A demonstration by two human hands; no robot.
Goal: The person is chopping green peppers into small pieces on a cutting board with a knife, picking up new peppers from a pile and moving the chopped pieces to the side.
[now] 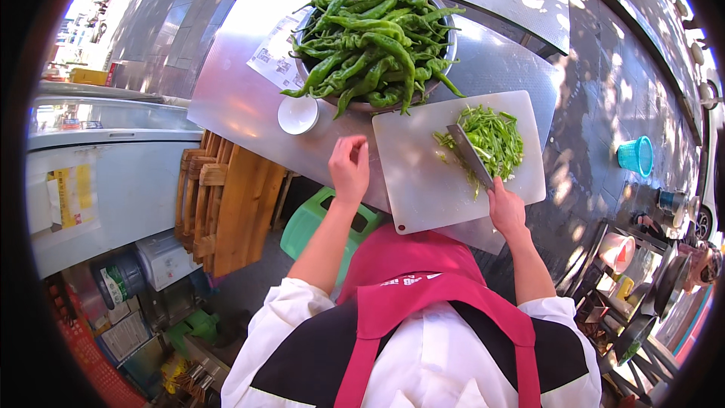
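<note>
My right hand (pixel 506 209) grips the handle of a kitchen knife (pixel 471 153), a wide-bladed one. Its blade lies against a heap of shredded green peppers (pixel 498 141) on a white plastic cutting board (pixel 413 181). Left of the board, my left hand (pixel 349 164) is raised with its fingers curled in, and nothing shows between them. Just beyond that hand is a small white bowl (pixel 298 115) on the metal table (pixel 238 85). Behind the board, a large round metal basin (pixel 452 39) is piled high with whole long green peppers (pixel 374 39).
A printed sheet (pixel 277 51) lies partly under the basin. Below the table's near edge stands a green plastic stool (pixel 308 218). Folded wooden furniture (pixel 238 209) leans beside a white chest freezer (pixel 113 181) on the left. A turquoise basket (pixel 635 156) rests on the paving at right.
</note>
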